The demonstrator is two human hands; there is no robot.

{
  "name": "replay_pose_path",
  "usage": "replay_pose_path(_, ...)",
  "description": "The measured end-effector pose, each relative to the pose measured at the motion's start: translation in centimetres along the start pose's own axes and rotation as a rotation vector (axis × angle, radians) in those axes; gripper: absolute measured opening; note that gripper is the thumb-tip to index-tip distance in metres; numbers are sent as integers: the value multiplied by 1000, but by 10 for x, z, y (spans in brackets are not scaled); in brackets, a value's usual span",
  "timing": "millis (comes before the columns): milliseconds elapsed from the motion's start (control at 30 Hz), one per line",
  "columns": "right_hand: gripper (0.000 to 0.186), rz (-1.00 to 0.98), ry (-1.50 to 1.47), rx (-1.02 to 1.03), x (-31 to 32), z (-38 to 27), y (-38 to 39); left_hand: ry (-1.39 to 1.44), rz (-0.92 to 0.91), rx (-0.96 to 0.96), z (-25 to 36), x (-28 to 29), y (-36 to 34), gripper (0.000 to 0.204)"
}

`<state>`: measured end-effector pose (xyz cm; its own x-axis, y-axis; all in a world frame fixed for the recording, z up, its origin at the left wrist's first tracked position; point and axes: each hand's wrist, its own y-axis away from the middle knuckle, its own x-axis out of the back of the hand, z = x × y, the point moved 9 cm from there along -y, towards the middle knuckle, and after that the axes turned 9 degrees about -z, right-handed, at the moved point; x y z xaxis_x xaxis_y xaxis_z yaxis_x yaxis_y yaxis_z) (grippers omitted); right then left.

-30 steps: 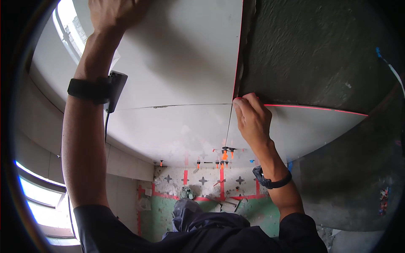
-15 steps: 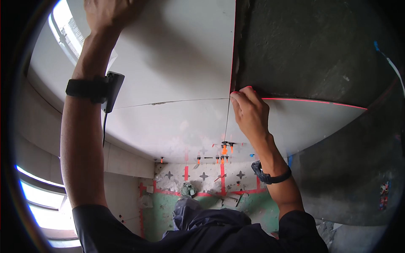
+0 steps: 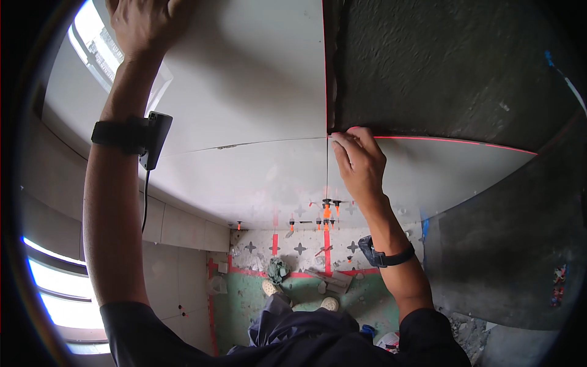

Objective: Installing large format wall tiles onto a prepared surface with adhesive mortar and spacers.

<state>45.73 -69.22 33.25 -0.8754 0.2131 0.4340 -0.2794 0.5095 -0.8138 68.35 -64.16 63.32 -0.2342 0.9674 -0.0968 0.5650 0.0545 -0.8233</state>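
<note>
My left hand [image 3: 143, 24] is raised at the upper left against a large white wall tile [image 3: 263, 79]. Its fingers look spread, and the frame's top edge cuts off their tips. My right hand [image 3: 362, 162] is at the corner where the tile joints meet, beside the dark mortar-covered wall [image 3: 452, 67]. Its fingers are bent and pressed together at the upper edge of a lower white tile [image 3: 428, 171]. Anything between those fingertips is too small or hidden to make out. Red laser light runs along the tile edges and touches the fingers.
Orange and black tile levelers [image 3: 327, 211] stick out low on the wall. Below, the floor strip [image 3: 287, 249] carries red tape and dark crosses. A crumpled grey-green cloth [image 3: 277, 269] and a flat board [image 3: 337, 281] lie near my shoes [image 3: 329, 303]. Bright windows [image 3: 61, 281] are at left.
The view has tilted and shifted, bringing my shoes into sight. My right hand stays at the tile corner, its fingertips slightly lower against the edge. My left hand stays on the upper tile.
</note>
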Motion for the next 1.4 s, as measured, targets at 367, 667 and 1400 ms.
replay_pose_path(367,11,-48,-68,29,46,-81,10,55,-309,257,-14,5,11,69)
replay_pose_path(667,12,-426,-145,577,-12,-339,-82,806,-391,-65,37,35,87,67)
replay_pose_path(1400,38,-1359,222,-1341,-109,-280,753,1073,-2603,878,-114,665,1003,23)
